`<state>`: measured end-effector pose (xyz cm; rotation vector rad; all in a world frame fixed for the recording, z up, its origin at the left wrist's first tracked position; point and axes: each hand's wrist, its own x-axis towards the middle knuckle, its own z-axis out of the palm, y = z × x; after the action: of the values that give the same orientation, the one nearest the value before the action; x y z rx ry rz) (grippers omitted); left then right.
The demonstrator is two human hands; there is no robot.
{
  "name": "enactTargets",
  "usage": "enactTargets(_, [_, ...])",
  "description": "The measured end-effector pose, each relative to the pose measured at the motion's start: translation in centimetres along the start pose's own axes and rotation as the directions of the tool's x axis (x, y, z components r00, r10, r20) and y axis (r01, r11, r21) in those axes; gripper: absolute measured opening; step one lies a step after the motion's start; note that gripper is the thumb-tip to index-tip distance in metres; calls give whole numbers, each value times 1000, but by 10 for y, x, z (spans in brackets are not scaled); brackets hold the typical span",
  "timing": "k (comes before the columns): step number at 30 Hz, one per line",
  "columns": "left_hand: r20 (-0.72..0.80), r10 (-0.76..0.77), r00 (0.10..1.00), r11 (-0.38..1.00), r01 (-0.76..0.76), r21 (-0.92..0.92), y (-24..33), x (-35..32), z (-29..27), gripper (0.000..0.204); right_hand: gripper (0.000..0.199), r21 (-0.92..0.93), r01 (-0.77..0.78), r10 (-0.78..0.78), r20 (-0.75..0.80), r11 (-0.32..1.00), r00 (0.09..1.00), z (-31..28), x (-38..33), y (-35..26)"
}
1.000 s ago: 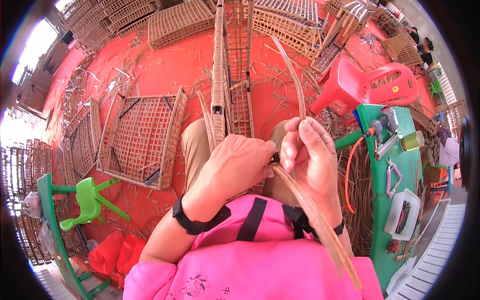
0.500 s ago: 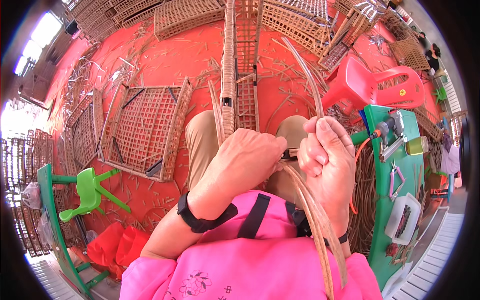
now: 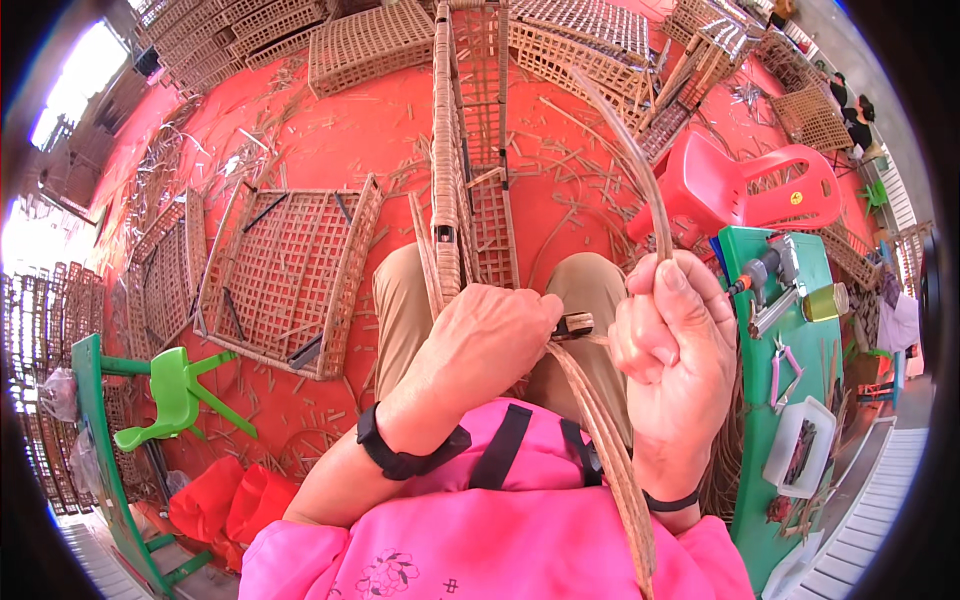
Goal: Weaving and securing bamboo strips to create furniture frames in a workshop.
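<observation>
My left hand is closed around the near end of a rattan-wrapped frame, which runs away from me between my knees. A dark metal piece with rattan on it sticks out beside its fingers. From under that hand several loose rattan strips trail down over my pink top. My right hand, closed at the right, grips a rattan strip whose free length curves up and away. A short stretch of strip shows between the two hands. The left fingertips are partly hidden.
Woven rattan panels lie on the red floor, strewn with cut strips. At right stand a red plastic chair and a green bench bearing a power tool, pliers and a white tray. A green stool is at left.
My right hand has moved right and slightly down, away from my left hand, with the strip in it. The gap between the hands is wider. My left hand keeps its grip.
</observation>
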<state>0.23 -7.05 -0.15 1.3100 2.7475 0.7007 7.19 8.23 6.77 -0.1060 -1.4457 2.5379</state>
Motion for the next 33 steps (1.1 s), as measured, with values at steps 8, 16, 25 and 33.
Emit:
enactTargets(8, [-61, -16, 998, 1000, 16, -2, -3, -12, -1, 15, 28, 115, -70, 66, 33, 991, 997, -14, -12, 0])
enactTargets(16, [-39, -130, 991, 991, 130, -1, -48, -57, -27, 43, 23, -79, 372, -222, 681, 925, 698, -17, -1, 58])
enactTargets(25, [-240, -293, 926, 946, 317, 66, -69, -89, -22, 70, 22, 36, 298, -219, 764, 954, 606, 29, -10, 98])
enactTargets(33, [-272, -263, 926, 939, 311, 148, -69, -96, -21, 72, 18, 82, 211, -191, 798, 974, 572, 18, -4, 101])
